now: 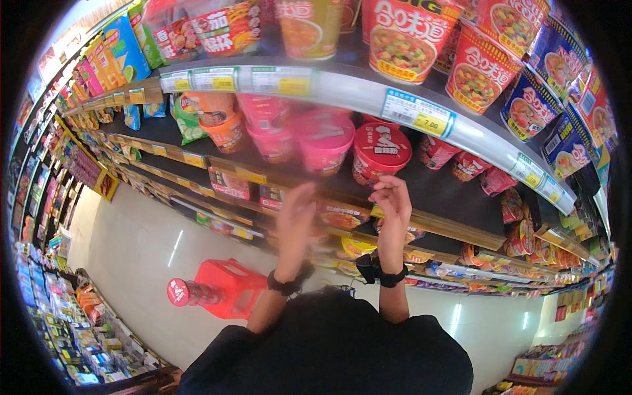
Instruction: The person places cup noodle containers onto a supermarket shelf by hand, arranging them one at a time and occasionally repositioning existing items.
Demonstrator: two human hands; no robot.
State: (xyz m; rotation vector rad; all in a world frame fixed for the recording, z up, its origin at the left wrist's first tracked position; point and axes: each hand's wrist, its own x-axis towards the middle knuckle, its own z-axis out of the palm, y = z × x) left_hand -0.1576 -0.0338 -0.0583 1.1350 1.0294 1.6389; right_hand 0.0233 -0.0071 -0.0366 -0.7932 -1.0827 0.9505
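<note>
My right hand [391,200] is raised at the shelf's front edge, its bent fingertips beside the lower front of a red-lidded instant noodle cup [381,148]; nothing shows in its grasp. My left hand [296,212], blurred, is in front of the same shelf with nothing visible in it. Behind it are a pink noodle cup [326,148] and a stack of pink cups [269,133]. Orange cups [222,128] stand further left. Both wrists wear black bands. On the floor at lower left sits a red plastic basket [234,289], with a stack of cups topped by a red lid [177,292].
Overhead, a shelf edge with price tags [419,112] juts out, bearing large noodle cups [412,42]. More red cups [469,165] stand to the right. Wood-fronted shelves [454,229] run below. Packed display shelving [89,340] lines the left side of the aisle floor [133,242].
</note>
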